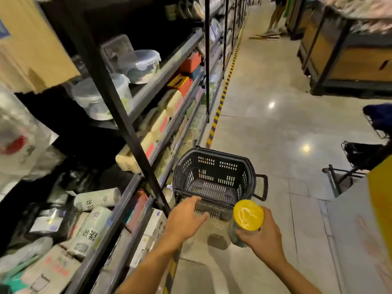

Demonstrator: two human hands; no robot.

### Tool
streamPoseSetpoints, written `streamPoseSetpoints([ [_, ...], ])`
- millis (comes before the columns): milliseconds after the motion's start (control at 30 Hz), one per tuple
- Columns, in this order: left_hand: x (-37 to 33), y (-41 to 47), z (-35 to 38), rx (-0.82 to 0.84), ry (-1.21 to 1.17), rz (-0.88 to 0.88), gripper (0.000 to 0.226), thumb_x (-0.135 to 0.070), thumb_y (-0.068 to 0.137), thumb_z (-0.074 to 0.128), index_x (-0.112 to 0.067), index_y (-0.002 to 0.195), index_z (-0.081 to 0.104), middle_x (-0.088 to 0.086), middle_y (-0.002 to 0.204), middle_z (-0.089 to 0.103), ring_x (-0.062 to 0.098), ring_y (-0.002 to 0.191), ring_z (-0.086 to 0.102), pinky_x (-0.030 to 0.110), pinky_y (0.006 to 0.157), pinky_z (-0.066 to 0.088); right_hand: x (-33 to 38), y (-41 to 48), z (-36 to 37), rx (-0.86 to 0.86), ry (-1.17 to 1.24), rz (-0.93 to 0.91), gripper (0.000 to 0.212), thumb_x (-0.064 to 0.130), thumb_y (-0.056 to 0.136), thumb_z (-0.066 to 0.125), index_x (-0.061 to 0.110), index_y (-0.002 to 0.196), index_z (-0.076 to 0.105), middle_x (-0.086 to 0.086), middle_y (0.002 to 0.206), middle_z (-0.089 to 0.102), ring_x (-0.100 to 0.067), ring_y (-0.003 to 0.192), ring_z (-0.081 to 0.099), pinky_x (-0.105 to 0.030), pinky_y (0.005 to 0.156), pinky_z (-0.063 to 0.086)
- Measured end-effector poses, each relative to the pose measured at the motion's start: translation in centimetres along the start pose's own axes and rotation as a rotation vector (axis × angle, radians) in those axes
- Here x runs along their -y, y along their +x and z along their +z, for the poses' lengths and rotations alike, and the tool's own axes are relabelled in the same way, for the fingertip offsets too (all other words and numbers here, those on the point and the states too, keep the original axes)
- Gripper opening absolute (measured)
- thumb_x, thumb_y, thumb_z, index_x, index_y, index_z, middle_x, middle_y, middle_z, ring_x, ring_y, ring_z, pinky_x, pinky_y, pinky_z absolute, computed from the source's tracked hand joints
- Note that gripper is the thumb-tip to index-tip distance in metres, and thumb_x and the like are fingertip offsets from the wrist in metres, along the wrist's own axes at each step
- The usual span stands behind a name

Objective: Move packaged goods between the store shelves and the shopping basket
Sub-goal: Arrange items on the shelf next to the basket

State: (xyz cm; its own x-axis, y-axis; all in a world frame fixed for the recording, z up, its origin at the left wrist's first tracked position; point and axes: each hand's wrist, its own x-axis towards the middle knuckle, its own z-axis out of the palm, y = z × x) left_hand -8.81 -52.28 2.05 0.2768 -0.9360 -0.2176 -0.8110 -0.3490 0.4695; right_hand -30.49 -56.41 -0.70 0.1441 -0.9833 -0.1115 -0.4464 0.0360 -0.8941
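A round clear jar with a yellow lid [247,218] is sitting upright in the right hand [264,235], grip curling around its body, at the near right corner of the black slotted plastic shopping basket [214,166]. The left hand [186,217], grip spread, is hovering at the basket's near rim. The basket is standing on the grey floor [275,128], just right of the black metal store shelves [165,67].

The basket [214,177] is black plastic with slotted walls. It is empty and stands upright on the floor, just beside the shelves [167,62]. The jar [248,215] has a yellow lid. The right hand [265,236] holds it near the basket's front rim.
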Motion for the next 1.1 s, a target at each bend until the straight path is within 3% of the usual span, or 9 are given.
streamPoseSetpoints([
  [367, 2.8, 18.6, -0.4, 0.088, -0.021, -0.032, 0.053, -0.047, 0.091, 0.054, -0.025, 0.138, 0.042, -0.004, 0.135, 0.050, 0.015, 0.122, 0.049, 0.028, 0.097, 0.040, -1.2, 17.4, 4.7, -0.025, -0.085, 0.142, 0.081, 0.018, 0.053, 0.089, 0.024, 0.121, 0.045, 0.001, 0.104, 0.058, -0.023, 0.094, 0.058, -0.028, 0.076, 0.042],
  [500, 4.6, 25.3, 0.7, 0.114, -0.007, -0.056, 0.054, -0.046, 0.091, 0.055, -0.025, 0.138, 0.041, -0.005, 0.134, 0.051, 0.014, 0.122, 0.049, 0.026, 0.096, 0.039, -3.0, 24.4, 7.0, 0.043, -0.158, 0.183, 0.107, 0.026, 0.051, 0.091, 0.025, 0.140, 0.032, 0.004, 0.127, 0.050, -0.020, 0.114, 0.051, -0.037, 0.093, 0.047],
  [567, 5.3, 27.6, 1.4, 0.119, 0.022, -0.054, 0.054, -0.046, 0.091, 0.054, -0.025, 0.139, 0.040, -0.005, 0.135, 0.050, 0.014, 0.123, 0.048, 0.026, 0.097, 0.039, -3.6, 26.7, 7.8, 0.069, -0.176, 0.176, 0.106, 0.024, 0.051, 0.090, 0.025, 0.140, 0.034, 0.002, 0.132, 0.049, -0.021, 0.116, 0.051, -0.035, 0.093, 0.046],
  [733, 9.3, 34.4, 7.8, 0.186, 0.114, -0.029, 0.049, -0.046, 0.093, 0.048, -0.024, 0.136, 0.044, -0.005, 0.135, 0.050, 0.015, 0.124, 0.047, 0.028, 0.101, 0.037, -9.4, 33.3, 11.6, 0.112, -0.214, 0.209, 0.091, 0.003, 0.050, 0.086, 0.028, 0.125, 0.040, 0.003, 0.114, 0.052, -0.020, 0.105, 0.053, -0.027, 0.085, 0.041],
  [833, 11.4, 37.0, 14.0, 0.181, 0.154, 0.012, 0.047, -0.047, 0.089, 0.044, -0.016, 0.121, 0.060, 0.002, 0.116, 0.063, 0.025, 0.107, 0.060, 0.033, 0.092, 0.046, -14.7, 35.7, 14.6, 0.145, -0.304, 0.234, 0.086, 0.013, 0.051, 0.089, 0.024, 0.123, 0.042, 0.001, 0.113, 0.056, -0.023, 0.102, 0.056, -0.025, 0.082, 0.041],
  [933, 13.3, 38.3, 20.5, 0.309, 0.210, 0.087, 0.047, -0.047, 0.091, 0.045, -0.015, 0.124, 0.057, 0.002, 0.121, 0.059, 0.025, 0.114, 0.054, 0.035, 0.101, 0.038, -20.1, 37.5, 17.7, 0.168, -0.400, 0.307, 0.086, 0.027, 0.055, 0.089, 0.014, 0.126, 0.042, -0.005, 0.118, 0.056, -0.029, 0.107, 0.056, -0.033, 0.085, 0.043],
  [1100, 16.9, 38.3, 29.0, 0.316, 0.169, 0.078, 0.051, -0.048, 0.082, 0.042, -0.011, 0.110, 0.064, 0.009, 0.105, 0.067, 0.030, 0.097, 0.064, 0.043, 0.092, 0.049, -28.1, 39.1, 22.1, 0.184, -0.503, 0.445, 0.089, 0.033, 0.057, 0.087, 0.012, 0.128, 0.037, -0.009, 0.127, 0.043, -0.033, 0.114, 0.051, -0.040, 0.092, 0.042],
])
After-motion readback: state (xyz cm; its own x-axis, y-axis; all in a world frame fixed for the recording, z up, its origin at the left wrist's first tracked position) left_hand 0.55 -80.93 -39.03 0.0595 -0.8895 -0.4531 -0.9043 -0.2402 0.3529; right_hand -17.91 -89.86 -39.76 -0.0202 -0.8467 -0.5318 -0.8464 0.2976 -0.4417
